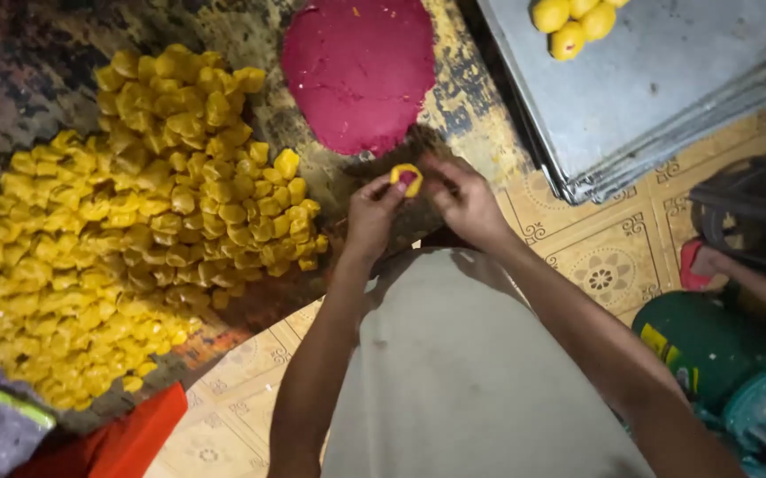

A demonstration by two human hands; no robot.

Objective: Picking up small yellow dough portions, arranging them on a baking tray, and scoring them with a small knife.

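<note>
Yellow dough piece (406,178) with a dab of red filling in it sits pinched between my left hand (372,215) and right hand (464,200), both sets of fingertips closed on it, just below the red paste (358,71). A heap of yellow pieces (126,212) lies to my left; a metal tray (666,88) holds finished balls (569,22).
</note>
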